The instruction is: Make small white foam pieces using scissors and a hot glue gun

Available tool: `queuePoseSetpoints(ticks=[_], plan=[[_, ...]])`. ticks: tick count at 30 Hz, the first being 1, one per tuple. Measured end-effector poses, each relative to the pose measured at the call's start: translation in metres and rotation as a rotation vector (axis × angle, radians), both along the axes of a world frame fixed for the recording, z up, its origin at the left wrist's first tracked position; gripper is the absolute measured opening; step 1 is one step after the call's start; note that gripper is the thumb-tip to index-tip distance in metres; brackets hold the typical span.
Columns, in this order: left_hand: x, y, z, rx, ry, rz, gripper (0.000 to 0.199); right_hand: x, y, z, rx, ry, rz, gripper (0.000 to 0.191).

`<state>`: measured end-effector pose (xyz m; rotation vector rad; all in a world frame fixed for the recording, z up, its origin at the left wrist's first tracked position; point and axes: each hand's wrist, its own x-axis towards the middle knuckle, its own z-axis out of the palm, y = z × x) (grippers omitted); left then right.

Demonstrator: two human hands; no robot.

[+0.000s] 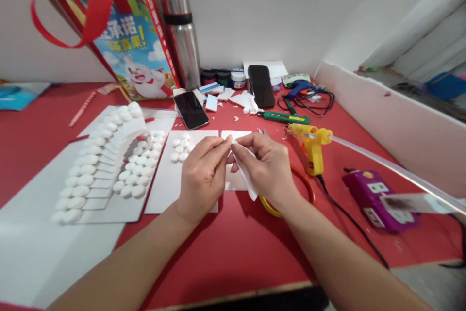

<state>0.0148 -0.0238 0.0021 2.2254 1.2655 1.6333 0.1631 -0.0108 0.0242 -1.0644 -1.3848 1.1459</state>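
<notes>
My left hand (204, 168) and my right hand (269, 168) meet over the middle of the table, fingertips pinched together. Between them is a thin white piece of paper (249, 182), which hangs down beside my right palm. Its top end is mostly covered by my fingers. Just left of my left hand, small round white discs (179, 149) lie on a white sheet (163, 189). Behind my hands a further white card (233, 134) partly shows. Yellow and red scissors handles (271, 208) lie under my right wrist.
At left, a white board (133, 211) carries rows of white discs (82, 189) and stepped white strips. To the right stand a yellow glue gun (313, 151) and a purple box (378, 199). Two phones, a green cutter (286, 117), a steel flask (182, 41) and a gift box (138, 58) are behind.
</notes>
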Motion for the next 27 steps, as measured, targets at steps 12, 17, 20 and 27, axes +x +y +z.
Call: queuePoseSetpoints(ticks=[12,17,20,27], plan=[[-0.016,0.008,0.015,-0.305,-0.158,-0.252,0.023,0.012,0.004,0.007,0.076,-0.045,0.178,0.019],[-0.013,0.005,0.013,-0.222,-0.07,-0.163,0.024,0.008,0.002,0.007,0.085,-0.061,0.146,0.025],[-0.01,0.004,0.012,-0.192,-0.026,-0.093,0.023,0.007,0.003,0.007,0.007,-0.034,0.137,0.029],[-0.012,0.007,0.014,-0.334,-0.092,-0.168,0.018,0.025,0.024,0.013,-0.576,0.286,0.208,0.049]])
